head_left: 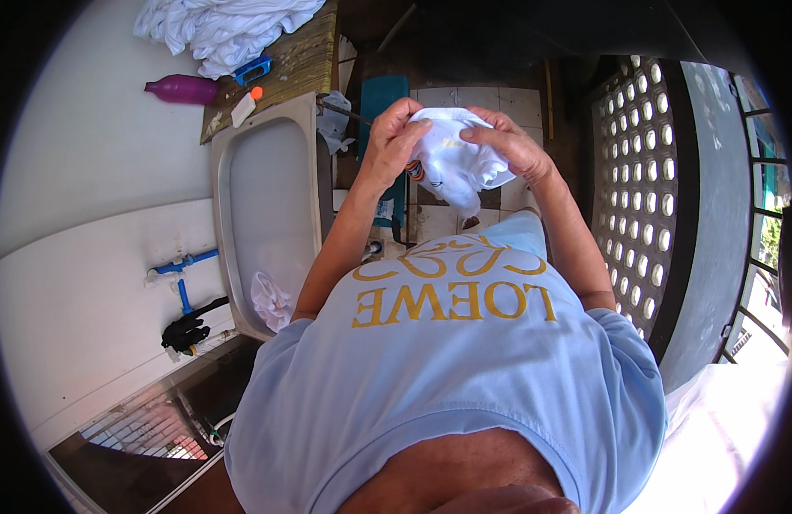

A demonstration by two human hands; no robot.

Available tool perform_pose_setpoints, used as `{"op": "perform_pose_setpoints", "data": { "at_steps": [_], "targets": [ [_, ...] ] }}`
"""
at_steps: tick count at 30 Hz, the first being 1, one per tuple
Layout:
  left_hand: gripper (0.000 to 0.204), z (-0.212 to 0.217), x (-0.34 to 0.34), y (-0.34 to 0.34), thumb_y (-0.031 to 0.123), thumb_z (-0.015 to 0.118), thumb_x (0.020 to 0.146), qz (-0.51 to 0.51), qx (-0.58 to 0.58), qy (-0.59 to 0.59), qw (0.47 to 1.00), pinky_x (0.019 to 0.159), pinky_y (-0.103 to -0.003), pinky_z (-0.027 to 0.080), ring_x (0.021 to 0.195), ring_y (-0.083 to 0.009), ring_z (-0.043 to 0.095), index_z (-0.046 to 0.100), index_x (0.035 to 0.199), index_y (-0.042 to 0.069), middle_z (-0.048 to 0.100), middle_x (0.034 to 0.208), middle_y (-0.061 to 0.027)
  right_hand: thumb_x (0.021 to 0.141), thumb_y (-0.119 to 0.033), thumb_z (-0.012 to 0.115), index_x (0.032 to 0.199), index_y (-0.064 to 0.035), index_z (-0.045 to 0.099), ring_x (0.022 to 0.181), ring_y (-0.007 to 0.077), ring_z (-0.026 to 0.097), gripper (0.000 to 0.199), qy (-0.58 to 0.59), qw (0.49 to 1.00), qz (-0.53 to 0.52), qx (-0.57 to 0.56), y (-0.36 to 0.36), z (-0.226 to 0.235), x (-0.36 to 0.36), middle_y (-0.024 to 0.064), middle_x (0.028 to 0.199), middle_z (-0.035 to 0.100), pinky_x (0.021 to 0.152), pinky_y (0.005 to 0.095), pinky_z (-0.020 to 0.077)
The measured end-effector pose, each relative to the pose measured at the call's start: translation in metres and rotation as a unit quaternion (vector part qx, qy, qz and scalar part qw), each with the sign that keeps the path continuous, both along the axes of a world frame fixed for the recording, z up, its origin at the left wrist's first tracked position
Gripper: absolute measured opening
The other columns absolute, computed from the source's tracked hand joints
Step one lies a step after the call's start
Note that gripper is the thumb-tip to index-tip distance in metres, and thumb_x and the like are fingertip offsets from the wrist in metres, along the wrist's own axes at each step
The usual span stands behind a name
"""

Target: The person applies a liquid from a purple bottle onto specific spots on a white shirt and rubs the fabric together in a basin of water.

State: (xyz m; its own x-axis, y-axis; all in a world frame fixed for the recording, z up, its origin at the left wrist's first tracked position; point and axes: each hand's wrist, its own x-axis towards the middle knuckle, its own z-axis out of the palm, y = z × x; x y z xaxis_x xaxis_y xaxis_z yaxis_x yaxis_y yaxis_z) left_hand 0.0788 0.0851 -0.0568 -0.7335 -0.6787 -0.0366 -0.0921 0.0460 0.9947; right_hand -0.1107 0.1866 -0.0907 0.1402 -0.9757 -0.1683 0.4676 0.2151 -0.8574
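A damp-looking white garment (pixel 457 152) hangs between my two hands in front of my body. It has a colourful print at its left side and small yellowish marks near its upper edge. My left hand (pixel 394 141) pinches its upper left edge, thumb on top. At the upper right, my right hand (pixel 511 144) grips the same garment, the thumb pressing on the fabric and the other fingers partly hidden behind. The lower part of the cloth droops in loose folds; which kind of garment it is, I cannot tell.
To my left stands a sink (pixel 308 128) of cloudy water, with a white cloth (pixel 270 300) at its near end. Beyond it are a white heap of laundry (pixel 229 30), a blue brush (pixel 253 70), an orange-capped bottle (pixel 243 110) and a purple bottle (pixel 182 89). A perforated block wall (pixel 633 180) rises at right.
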Motion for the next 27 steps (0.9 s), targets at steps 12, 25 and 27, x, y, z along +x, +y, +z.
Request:
{"op": "perform_pose_setpoints", "data": {
  "at_steps": [12, 25, 27],
  "targets": [
    [0.011, -0.0017, -0.0078, 0.0023, 0.012, 0.060, 0.088, 0.018, 0.003, 0.019, 1.000, 0.057, -0.020, 0.038, 0.066, -0.0030, 0.049, 0.056, 0.088, 0.002, 0.057, 0.074, 0.0004, 0.080, -0.030, 0.065, 0.127, -0.0002, 0.050, 0.083, 0.0181, 0.065, 0.057, -0.057, 0.996, -0.046, 0.053, -0.0033, -0.0085, 0.0021, 0.0116, 0.102, 0.065, 0.073, 0.0263, 0.0529],
    [0.007, -0.0088, -0.0030, -0.0043, 0.011, 0.058, 0.089, 0.001, -0.017, -0.006, 1.000, 0.062, -0.020, 0.043, 0.072, -0.0043, 0.054, 0.056, 0.092, 0.005, 0.060, 0.081, -0.0009, 0.080, -0.024, 0.066, 0.123, 0.0019, 0.051, 0.078, 0.0172, 0.066, 0.052, -0.108, 0.990, -0.067, 0.066, -0.0044, -0.0018, 0.0041, 0.0114, 0.097, 0.066, 0.071, 0.0266, 0.0538],
    [0.007, -0.0060, -0.0030, -0.0033, 0.010, 0.058, 0.089, 0.003, -0.011, -0.009, 1.000, 0.063, -0.020, 0.043, 0.073, -0.0043, 0.054, 0.056, 0.092, 0.005, 0.061, 0.081, -0.0009, 0.080, -0.022, 0.066, 0.121, 0.0011, 0.052, 0.078, 0.0170, 0.066, 0.049, -0.123, 0.989, -0.057, 0.062, -0.0066, -0.0050, 0.0025, 0.0105, 0.096, 0.067, 0.071, 0.0262, 0.0537]
  ]
}}
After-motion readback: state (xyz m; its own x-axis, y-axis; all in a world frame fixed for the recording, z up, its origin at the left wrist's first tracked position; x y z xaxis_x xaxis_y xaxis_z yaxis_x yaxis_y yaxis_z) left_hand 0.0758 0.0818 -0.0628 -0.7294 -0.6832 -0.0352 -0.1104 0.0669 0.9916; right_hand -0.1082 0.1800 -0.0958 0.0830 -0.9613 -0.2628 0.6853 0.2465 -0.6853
